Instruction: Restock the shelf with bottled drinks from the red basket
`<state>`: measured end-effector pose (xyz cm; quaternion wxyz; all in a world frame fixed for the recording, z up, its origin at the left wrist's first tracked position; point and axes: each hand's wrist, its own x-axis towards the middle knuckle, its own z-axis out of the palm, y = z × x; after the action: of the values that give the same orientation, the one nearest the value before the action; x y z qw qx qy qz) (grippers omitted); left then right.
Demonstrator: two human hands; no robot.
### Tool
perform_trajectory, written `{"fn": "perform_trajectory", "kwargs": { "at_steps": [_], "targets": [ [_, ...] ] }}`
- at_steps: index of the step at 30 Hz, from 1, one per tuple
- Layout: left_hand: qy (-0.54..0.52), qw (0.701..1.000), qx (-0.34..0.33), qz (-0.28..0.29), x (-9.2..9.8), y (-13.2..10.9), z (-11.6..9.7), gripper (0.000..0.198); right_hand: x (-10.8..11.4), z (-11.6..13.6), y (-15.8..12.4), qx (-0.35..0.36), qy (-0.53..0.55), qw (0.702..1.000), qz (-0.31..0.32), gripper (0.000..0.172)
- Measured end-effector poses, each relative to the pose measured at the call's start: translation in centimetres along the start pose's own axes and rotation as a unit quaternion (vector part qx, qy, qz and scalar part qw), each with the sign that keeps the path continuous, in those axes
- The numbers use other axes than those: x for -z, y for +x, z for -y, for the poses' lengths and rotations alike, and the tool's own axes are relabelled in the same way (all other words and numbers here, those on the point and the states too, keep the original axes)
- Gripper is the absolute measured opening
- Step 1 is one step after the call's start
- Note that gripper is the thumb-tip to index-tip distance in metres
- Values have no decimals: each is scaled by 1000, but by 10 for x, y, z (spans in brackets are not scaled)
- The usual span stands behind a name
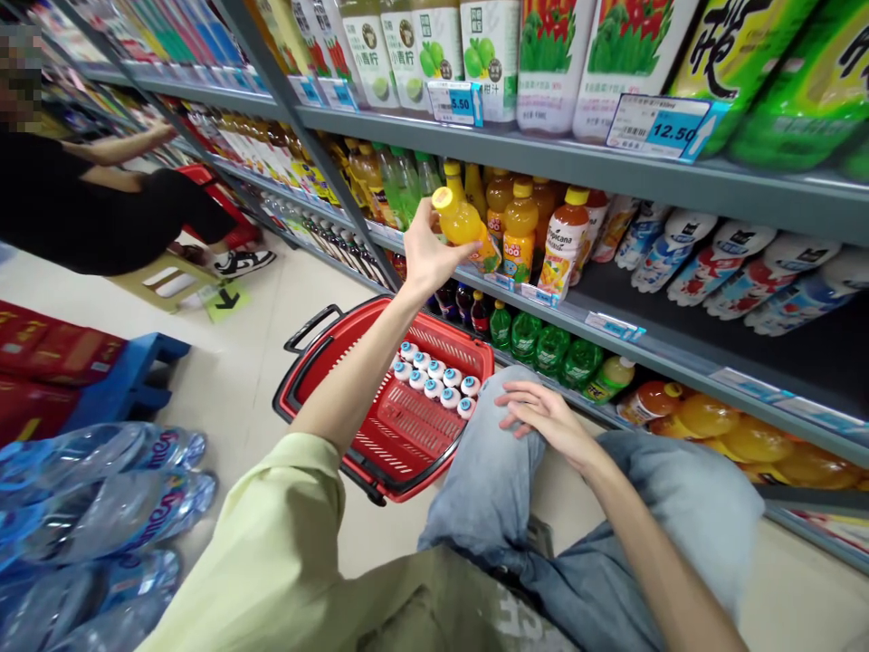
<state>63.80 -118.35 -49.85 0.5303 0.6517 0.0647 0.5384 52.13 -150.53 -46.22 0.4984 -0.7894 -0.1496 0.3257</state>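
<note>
My left hand (429, 246) reaches to the middle shelf, its thumb and fingers closed around a small juice bottle (462, 220) with a yellow cap. The bottle is tilted, its cap pointing up and left, in front of similar orange juice bottles (520, 237). A Tropicana bottle (565, 240) stands to their right. Over my jean-clad knee, my right hand (547, 421) lies with its fingers loosely apart and nothing in it. On the floor below my left forearm is a red shopping basket (400, 466). Several small white bottles with blue caps (434, 369) stand grouped inside it.
Large green bottles (794, 109) and price tags line the upper shelf. Green soda bottles (526, 335) fill part of the bottom shelf. Shrink-wrapped water bottles (128, 507) and a blue pallet (139, 367) lie left. Another person (88, 208) sits on a stool (167, 281) further up the aisle.
</note>
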Motion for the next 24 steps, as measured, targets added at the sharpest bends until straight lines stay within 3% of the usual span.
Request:
{"fn": "perform_trajectory", "kwargs": {
  "at_steps": [12, 19, 24],
  "targets": [
    [26, 998, 5, 50, -27, 16, 5, 65, -2, -1, 1, -5, -25, 999, 29, 51],
    [62, 992, 46, 96, -37, 28, 8, 61, -1, -3, 2, 1, -31, 999, 39, 49],
    [85, 990, 49, 97, -46, 40, 15, 70, -1, -3, 2, -3, -37, 999, 39, 49]
  ]
}}
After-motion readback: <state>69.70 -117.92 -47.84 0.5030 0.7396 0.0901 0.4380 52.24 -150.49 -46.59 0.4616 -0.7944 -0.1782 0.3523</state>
